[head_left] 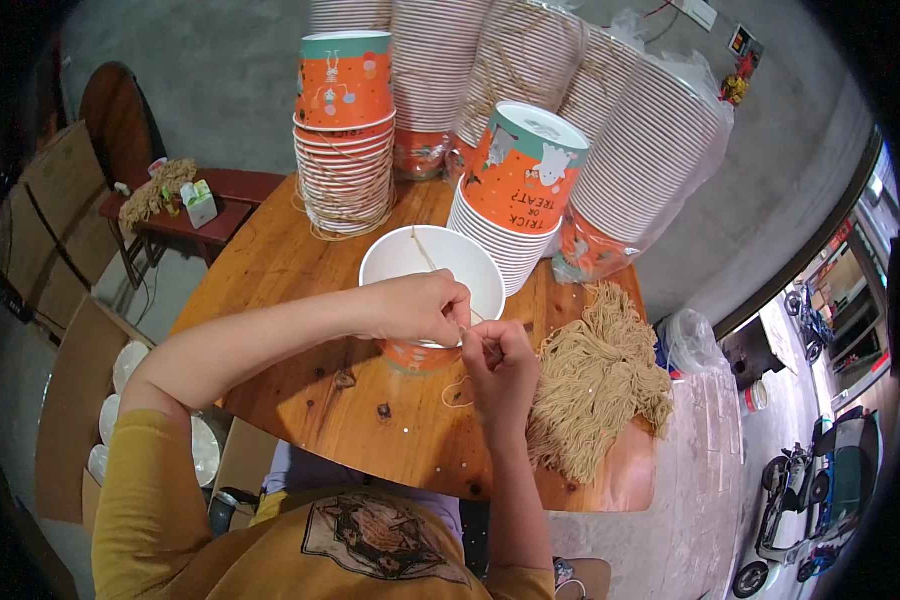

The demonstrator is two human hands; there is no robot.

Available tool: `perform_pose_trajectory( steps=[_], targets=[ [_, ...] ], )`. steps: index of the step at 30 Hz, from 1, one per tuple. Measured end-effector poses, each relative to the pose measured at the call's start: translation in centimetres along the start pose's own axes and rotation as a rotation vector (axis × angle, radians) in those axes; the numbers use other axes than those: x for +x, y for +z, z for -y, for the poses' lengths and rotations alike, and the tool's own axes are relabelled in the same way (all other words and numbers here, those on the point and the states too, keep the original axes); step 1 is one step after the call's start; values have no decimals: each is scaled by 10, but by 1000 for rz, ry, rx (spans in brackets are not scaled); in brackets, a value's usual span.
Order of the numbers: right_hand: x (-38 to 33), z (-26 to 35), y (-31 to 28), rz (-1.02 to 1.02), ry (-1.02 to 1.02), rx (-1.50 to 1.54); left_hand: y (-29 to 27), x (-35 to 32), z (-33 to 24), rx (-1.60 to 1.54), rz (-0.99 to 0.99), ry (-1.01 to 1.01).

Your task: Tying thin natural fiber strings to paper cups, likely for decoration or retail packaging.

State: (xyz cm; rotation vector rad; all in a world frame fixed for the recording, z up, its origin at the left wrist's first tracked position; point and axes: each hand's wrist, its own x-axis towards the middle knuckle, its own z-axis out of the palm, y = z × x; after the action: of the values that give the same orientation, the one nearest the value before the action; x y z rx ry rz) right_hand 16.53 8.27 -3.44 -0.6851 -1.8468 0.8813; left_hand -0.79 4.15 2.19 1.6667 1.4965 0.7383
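Yellow shirt (370,540) is filling six o'clock. Towards one from it, the left hand (420,305) and right hand (500,362) are closing tightly, both seemingly pinching thin cord (424,250) at the near rim of a bucket (465,258); yarn (600,385) is lying at four o'clock from the bucket. Pulling evenly would be sparing the rim.

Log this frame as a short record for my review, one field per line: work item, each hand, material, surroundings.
Work item: orange bucket, upright, white inside, cord showing within
Left hand: fingers closed, at the bucket's near side
Right hand: fingers closed, meeting the left; what they pinch is too small to tell
Material: tan yarn bundle, right side
Surroundings: wooden table; upside-down bucket stack, far left
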Motion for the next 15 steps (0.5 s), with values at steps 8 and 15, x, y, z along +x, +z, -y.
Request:
perform_pose_trajectory(
  steps=[8, 15],
  targets=[
    [-1, -5, 1, -41, -92, -79, 10, -1, 1, 64, -107, -10],
    [-4, -5, -1, -28, -177, -146, 17, 2, 15, -271, -138, -62]
  ],
)
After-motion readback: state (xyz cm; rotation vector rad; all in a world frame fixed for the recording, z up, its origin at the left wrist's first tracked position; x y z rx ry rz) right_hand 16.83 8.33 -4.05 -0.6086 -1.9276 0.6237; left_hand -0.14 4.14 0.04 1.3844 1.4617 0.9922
